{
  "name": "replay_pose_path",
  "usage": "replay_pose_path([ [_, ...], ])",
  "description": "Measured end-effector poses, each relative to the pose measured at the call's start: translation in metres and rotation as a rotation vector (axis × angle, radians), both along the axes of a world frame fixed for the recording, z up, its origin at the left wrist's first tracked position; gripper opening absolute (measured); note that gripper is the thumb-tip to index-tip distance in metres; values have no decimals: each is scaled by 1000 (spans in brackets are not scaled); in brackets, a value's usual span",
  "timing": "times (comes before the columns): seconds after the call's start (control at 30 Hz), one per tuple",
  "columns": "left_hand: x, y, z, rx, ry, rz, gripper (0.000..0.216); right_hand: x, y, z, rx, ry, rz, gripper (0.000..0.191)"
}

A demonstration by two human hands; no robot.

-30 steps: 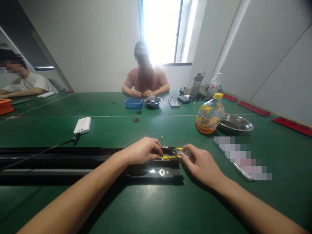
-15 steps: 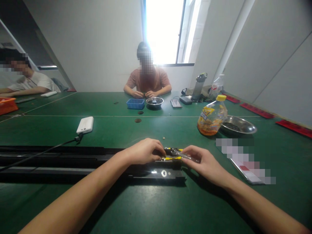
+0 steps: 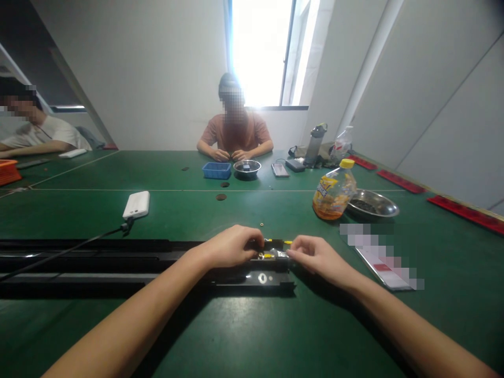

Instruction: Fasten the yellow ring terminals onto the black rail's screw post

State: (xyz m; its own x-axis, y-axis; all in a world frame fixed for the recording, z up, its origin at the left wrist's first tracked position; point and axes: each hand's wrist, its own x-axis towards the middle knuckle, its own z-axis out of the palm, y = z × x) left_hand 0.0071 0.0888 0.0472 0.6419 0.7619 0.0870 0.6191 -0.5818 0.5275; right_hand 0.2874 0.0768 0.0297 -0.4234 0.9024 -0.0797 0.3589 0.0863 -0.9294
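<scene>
Several long black metal rails [image 3: 129,286] lie side by side on the green table. My left hand [image 3: 234,247] rests over their right end, fingers curled down and closed; what they pinch is hidden. Beside its fingertips are a small metal ring [image 3: 261,255] and a yellow strip [image 3: 269,256]. Between the thumb and fingers of my right hand [image 3: 315,254] is a wrench [image 3: 280,253], its silver head pointing left by the yellow strip. Another yellow piece [image 3: 288,242] shows behind it. A flat oval metal part [image 3: 262,279] sits on the front rail.
A small ring [image 3: 262,224] lies beyond the rails. A white power bank [image 3: 136,204] has a black cable crossing the rails. To the right are a drink bottle [image 3: 334,191], a steel bowl [image 3: 380,206] and a phone [image 3: 384,268]. Opposite, a person sits behind a blue basket [image 3: 217,170].
My right hand has turned the wrench; its head now sits lower, beside the front yellow strip, and less handle shows. My left hand stays at the rail end. The view has shifted slightly.
</scene>
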Motion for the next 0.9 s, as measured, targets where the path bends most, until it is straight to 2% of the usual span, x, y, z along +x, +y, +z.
replay_pose_path([
  [0.13, -1, -7, 7, 79, 34, 52, 31, -5, 7, 0, -86, 33, -52, 47],
  [0.3, 0, -19, 12, 207, 110, 168, 29, -15, 15, 0, -35, 1, -60, 45],
  [0.5, 12, -69, 3, 359, 101, 287, 29, -18, 20, 1, 71, -12, -103, 39],
  [0.6, 22, -97, -12, 420, 66, 268, 22, -20, 21, 2, 104, -29, -98, 38],
  [0.67, 28, -107, -23, 538, 57, 215, 22, -21, 20, 1, 116, -36, -105, 38],
  [0.77, 33, -109, -36, 598, 37, 134, 17, -23, 19, -2, 131, -48, -123, 39],
  [0.9, 32, -103, -39, 601, -89, 63, 17, -25, 18, -6, 140, -46, -133, 38],
])
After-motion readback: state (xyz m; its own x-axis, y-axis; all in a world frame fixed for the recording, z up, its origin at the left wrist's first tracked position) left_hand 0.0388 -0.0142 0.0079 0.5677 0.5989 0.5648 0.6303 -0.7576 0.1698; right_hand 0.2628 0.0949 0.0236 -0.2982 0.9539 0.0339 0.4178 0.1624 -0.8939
